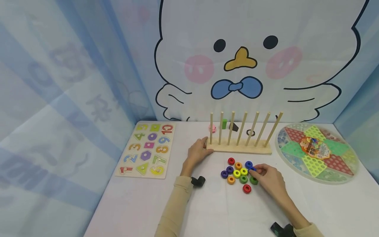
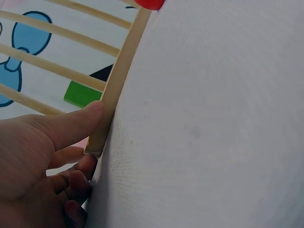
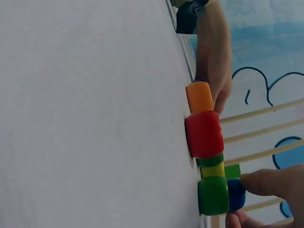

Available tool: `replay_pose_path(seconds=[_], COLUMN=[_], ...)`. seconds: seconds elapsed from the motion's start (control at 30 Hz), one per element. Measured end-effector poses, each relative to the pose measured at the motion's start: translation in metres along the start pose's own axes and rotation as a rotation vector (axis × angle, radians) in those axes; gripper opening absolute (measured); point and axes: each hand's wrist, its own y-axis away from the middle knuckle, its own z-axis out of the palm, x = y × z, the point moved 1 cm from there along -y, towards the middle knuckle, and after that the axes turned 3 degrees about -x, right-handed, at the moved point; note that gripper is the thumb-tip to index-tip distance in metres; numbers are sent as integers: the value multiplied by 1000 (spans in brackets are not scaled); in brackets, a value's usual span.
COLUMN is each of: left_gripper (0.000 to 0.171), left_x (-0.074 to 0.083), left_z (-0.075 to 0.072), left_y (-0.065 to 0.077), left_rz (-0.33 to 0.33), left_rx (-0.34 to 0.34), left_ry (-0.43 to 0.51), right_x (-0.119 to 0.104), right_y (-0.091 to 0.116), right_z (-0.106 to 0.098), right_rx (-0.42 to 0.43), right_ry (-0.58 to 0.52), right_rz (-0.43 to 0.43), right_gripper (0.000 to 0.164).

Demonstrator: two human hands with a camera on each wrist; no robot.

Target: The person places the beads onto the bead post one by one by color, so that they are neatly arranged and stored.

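A wooden rack (image 1: 241,148) with a row of several upright pegs stands at the back of the table. My left hand (image 1: 196,154) grips its left end; in the left wrist view the thumb (image 2: 85,121) presses the base's long side, with the fingers around the end. My right hand (image 1: 271,181) pinches a blue ring (image 3: 237,194) between thumb and fingertip, just above a green ring (image 3: 213,195). Loose rings lie in a cluster beside that hand, among them a red ring (image 1: 247,188), a yellow ring (image 1: 237,173), a purple ring (image 1: 224,174) and an orange ring (image 1: 231,180).
To the left lies a number puzzle board (image 1: 148,152). A round board with star-patterned colours (image 1: 318,153) lies at the right. Behind the rack are a green block (image 1: 224,124), a black piece (image 1: 235,127) and a small pink item (image 1: 212,128). A printed curtain (image 1: 237,19) hangs behind the table.
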Motion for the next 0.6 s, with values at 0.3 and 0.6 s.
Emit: replay_pose_path(seconds=[0.3, 0.6], left_gripper=[72, 73], left_x=[-1, -1], left_z=[0, 0], left_y=[1, 1], left_rz=[4, 11], left_rx=[13, 8], left_ry=[-5, -26], right_x=[-78, -169], right_y=[-11, -57], right_z=[-27, -52], right_rx=[242, 307], right_ry=[-2, -116], right_rz=[-273, -487], right_gripper=[41, 41])
